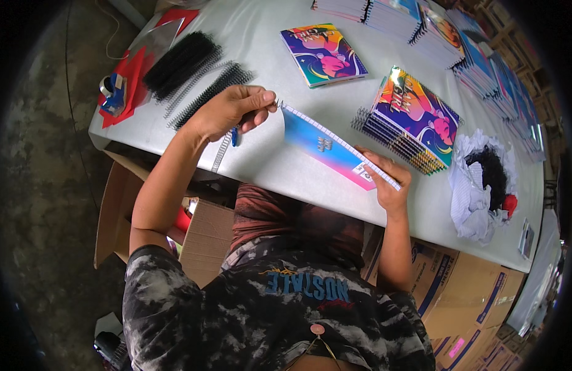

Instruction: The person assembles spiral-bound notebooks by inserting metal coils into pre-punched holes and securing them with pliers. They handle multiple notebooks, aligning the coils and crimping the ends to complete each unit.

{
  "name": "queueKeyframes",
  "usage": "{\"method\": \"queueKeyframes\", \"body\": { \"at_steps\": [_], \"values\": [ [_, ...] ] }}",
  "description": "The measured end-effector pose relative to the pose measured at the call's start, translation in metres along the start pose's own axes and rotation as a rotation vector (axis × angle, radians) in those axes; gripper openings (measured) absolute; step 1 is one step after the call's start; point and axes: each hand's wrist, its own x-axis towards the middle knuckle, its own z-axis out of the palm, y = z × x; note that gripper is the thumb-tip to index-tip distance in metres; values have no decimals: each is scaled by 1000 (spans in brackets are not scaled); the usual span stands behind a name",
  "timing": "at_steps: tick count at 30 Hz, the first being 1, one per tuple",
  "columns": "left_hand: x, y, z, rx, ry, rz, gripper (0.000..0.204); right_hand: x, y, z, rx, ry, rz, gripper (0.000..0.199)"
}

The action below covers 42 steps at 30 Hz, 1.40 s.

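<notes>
My left hand (239,111) is closed in a pinch at the end of a thin spiral binding coil (280,105). That coil meets the upper left corner of a notebook (320,145) with a blue and pink cover. My right hand (388,179) grips the notebook's other end, fingers around its edge, and holds it tilted above the table's front. A row of punched holes runs along its top edge. Under my left wrist lie a loose coil (221,153) and a small blue object (234,136), partly hidden. Dark coils (215,93) are piled just beyond that hand.
Colourful bound notebooks (415,114) are stacked at right, and a single notebook (323,54) lies farther back. More stacks (443,37) line the far right. Crumpled white wrapping (471,210) holds black scraps. A blue tape dispenser (113,96) rests on red sheets. Cardboard boxes (202,238) stand below the table.
</notes>
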Motion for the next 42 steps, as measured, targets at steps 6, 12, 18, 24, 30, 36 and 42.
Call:
{"method": "queueKeyframes", "body": {
  "at_steps": [6, 12, 18, 24, 30, 36, 42],
  "values": [
    [-9, 12, 12, 735, 213, 564, 23, -6, -8, 3, -78, 97, 94, 22],
    [-17, 32, 28, 1215, 203, 534, 21, -7, -7, 8, -53, 119, 42, 21],
    [-20, 34, 29, 1339, 141, 519, 23, -14, -5, 11, -7, 143, 127, 22],
    [-14, 26, 23, 1408, 75, 707, 24, -11, -8, 16, -204, 87, -55, 23],
    [-8, 28, 29, 1423, 158, 790, 23, -9, -2, 17, -276, 100, -147, 29],
    [-7, 12, 35, 1480, 546, 841, 56, -10, -3, 24, -333, 114, -223, 30],
    [4, -103, 31, 1573, 606, 1148, 106, -14, 2, 34, -338, 146, -235, 31]
  ]
}}
